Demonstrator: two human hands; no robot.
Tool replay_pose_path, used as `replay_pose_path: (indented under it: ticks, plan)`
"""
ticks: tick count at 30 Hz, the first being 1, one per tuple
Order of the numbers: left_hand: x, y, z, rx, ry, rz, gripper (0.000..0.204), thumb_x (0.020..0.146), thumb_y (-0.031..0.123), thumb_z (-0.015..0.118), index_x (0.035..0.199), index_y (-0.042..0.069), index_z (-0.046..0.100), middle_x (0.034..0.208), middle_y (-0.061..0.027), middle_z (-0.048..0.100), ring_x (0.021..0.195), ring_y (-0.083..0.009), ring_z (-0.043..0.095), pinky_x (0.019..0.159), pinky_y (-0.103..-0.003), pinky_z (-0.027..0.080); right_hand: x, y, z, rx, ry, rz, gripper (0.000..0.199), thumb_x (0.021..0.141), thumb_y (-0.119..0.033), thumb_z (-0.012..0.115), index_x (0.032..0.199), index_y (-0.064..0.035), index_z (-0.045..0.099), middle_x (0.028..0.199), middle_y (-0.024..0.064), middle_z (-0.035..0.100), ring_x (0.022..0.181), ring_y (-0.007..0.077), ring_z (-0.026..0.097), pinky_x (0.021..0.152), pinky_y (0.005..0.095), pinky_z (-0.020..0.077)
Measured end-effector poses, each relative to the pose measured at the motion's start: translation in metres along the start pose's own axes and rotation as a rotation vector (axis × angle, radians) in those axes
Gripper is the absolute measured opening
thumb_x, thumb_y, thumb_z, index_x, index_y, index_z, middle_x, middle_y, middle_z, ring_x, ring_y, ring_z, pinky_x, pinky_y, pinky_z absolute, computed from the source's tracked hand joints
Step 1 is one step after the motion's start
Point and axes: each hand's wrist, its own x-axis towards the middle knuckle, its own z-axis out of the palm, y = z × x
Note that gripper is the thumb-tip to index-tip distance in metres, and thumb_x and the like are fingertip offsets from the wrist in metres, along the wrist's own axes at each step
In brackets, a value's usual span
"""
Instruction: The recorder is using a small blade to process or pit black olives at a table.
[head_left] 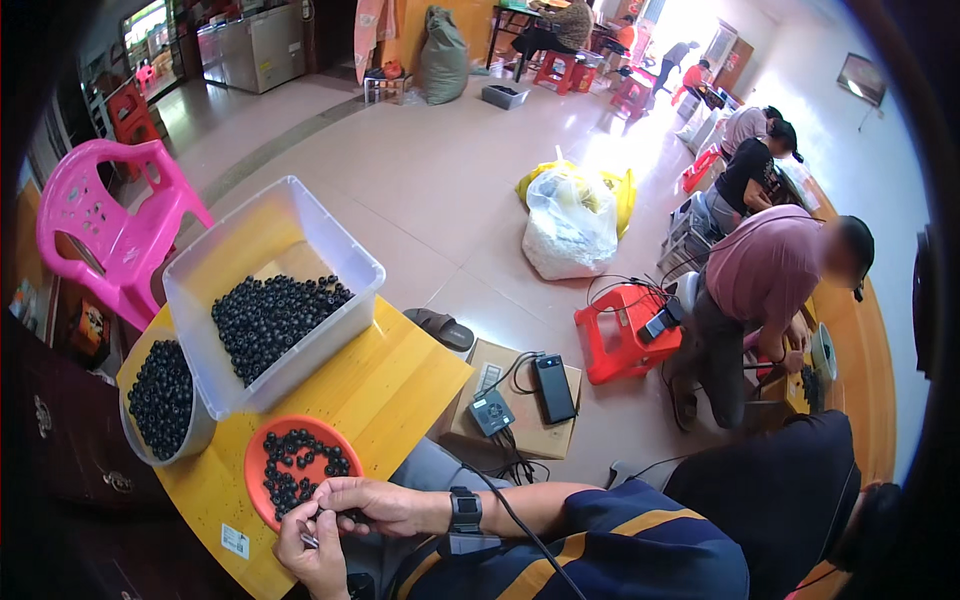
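Your left hand (312,556) was closed around a slim silver metal tool (308,537), with its fingertips raised to meet those of your right hand (372,504). Your right hand was narrowed to a pinch there, but the fingers hid whatever lay between them, so I cannot tell what it held. A black, square-faced wristwatch (466,510) sat on your right wrist.

Both hands met over the near edge of a round orange plastic bowl (254,475), which held a loose layer of small round black beads (290,490), with the bottom showing between them. The bowl stood on a yellow wooden table (410,375). Just beyond it stood a large rectangular translucent plastic bin (325,350), with a deep heap of similar black beads covering much of its floor. To the left of the bowl, a rounded translucent tub (204,436) was filled with more of them. A white printed label (235,541) was stuck to the tabletop near your left hand.

Behind the bin stood a bright pink plastic armchair (125,235). On your right, a person in a mauve top (765,262) bent over another work surface.
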Motion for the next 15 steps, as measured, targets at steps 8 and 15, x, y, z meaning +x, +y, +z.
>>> replay_pose_path:
  ticks: [8, 15]
  plan:
    - [0.011, 0.021, 0.016, 0.060, -0.049, 0.000, 0.011, 0.087, 0.004, 0.069, 0.096, 0.002, 0.063, 0.073, 0.0041, 0.054, 0.062, -0.0047, 0.045, 0.055, -0.021, 0.037, -0.004, -0.015, -0.015, 0.043, -0.015, 0.006, 0.011, 0.100, -0.024, 0.058, 0.098, -0.0136, 0.058, 0.085, -0.0030, 0.064, 0.058, 0.0009, 0.050, 0.046, 0.0150, 0.0371]
    - [0.012, 0.030, 0.025, 0.040, -0.099, -0.039, 0.007, 0.091, 0.005, 0.069, 0.094, 0.002, 0.064, 0.079, 0.0041, 0.058, 0.065, -0.0032, 0.047, 0.056, -0.019, 0.037, -0.004, -0.014, -0.025, 0.001, 0.027, -0.010, 0.015, 0.100, -0.030, 0.059, 0.092, -0.0170, 0.055, 0.070, -0.0074, 0.056, 0.051, 0.0006, 0.047, 0.041, 0.0154, 0.0325]
